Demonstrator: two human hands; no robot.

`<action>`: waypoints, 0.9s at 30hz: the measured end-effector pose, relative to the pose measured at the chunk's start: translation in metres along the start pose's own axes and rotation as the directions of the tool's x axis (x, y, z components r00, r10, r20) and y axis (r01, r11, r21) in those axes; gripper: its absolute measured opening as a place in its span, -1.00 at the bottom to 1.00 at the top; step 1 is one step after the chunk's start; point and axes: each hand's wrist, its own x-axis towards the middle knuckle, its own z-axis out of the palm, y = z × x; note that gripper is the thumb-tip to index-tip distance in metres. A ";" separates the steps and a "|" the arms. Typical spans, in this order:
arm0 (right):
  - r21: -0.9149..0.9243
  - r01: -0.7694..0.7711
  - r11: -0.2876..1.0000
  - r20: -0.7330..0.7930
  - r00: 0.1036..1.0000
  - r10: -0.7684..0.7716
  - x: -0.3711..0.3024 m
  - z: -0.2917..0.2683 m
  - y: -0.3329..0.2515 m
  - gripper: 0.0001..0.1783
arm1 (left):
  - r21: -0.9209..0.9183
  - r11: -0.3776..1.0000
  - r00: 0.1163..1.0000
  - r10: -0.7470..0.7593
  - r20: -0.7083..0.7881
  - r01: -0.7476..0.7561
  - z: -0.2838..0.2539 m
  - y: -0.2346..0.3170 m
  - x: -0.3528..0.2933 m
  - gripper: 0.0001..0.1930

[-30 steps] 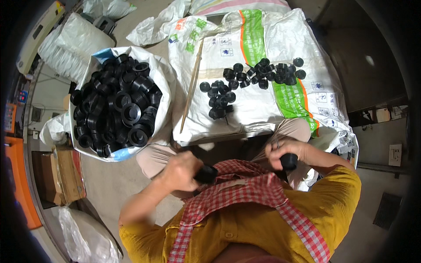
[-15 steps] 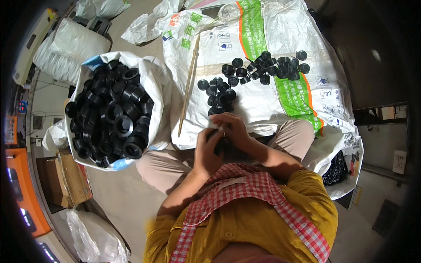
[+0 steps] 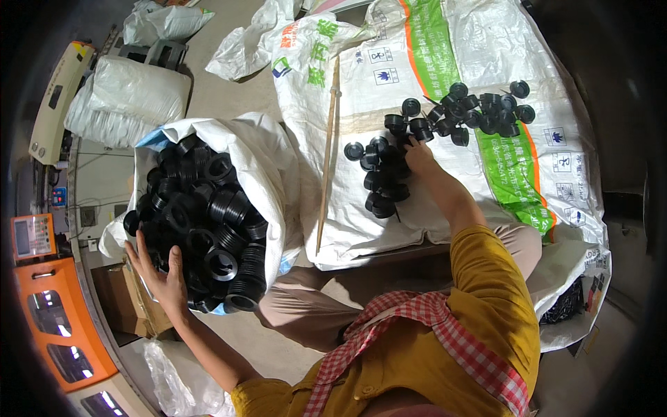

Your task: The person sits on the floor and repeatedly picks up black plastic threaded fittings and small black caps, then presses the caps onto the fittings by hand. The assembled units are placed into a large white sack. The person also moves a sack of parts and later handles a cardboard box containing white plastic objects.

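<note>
My left hand [image 3: 160, 274], fingers spread, lies against the near left side of a heap of black ribbed plastic rings [image 3: 229, 208]. The rings fill a white woven sack [image 3: 274, 174], and nothing shows in that hand. My right arm stretches forward, its hand [image 3: 421, 158] at the right side of a cluster of small round black caps [image 3: 382, 184]. Its fingertips touch or hover just over the caps; part of the fingers is hidden, and whether they grip one is unclear. More black caps [image 3: 490, 115] lie scattered farther right on the spread white woven sheet [image 3: 361, 229].
A thin wooden stick [image 3: 326, 160] lies lengthwise on the sheet. At the right, another white sack [image 3: 590, 278] holds dark pieces. Stacked white bags [image 3: 139, 97] stand far left, with an orange machine [image 3: 62, 326] and a cardboard box [image 3: 132, 299] nearer.
My hands were together in front of me around a dark piece. Now they have parted: the left has gone left to the rings, the right forward to the caps. The view has shifted left.
</note>
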 end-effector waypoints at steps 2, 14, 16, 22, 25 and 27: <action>-0.035 0.054 0.998 -0.100 0.993 -0.057 0.001 0.012 0.002 -0.75 | 0.046 0.997 0.985 0.069 -0.155 -0.063 -0.007 0.015 -0.005 -0.39; 0.706 0.516 0.485 -0.585 0.811 -0.011 -0.214 -0.165 -0.028 -0.75 | -0.359 -0.093 0.363 0.025 0.932 0.929 0.159 0.204 -0.139 -0.50; 0.252 0.582 0.773 -0.680 0.675 -0.287 -0.265 -0.212 -0.053 -0.70 | -0.268 -0.086 0.280 0.381 0.881 0.960 0.163 0.206 -0.155 -0.41; 0.626 0.514 0.587 -0.624 0.781 -0.018 -0.312 -0.213 -0.097 -0.53 | -0.416 0.110 0.267 0.615 0.742 0.903 0.167 0.163 -0.225 -0.53; 0.638 0.458 0.619 -0.470 0.869 -0.158 -0.321 -0.215 -0.109 -0.43 | -0.579 0.245 0.383 0.547 0.745 0.777 0.127 0.161 -0.233 -0.52; 0.577 0.537 0.616 -0.486 0.831 -0.270 -0.324 -0.219 -0.111 -0.42 | -0.604 0.388 0.353 0.547 0.759 0.697 0.113 0.153 -0.231 -0.55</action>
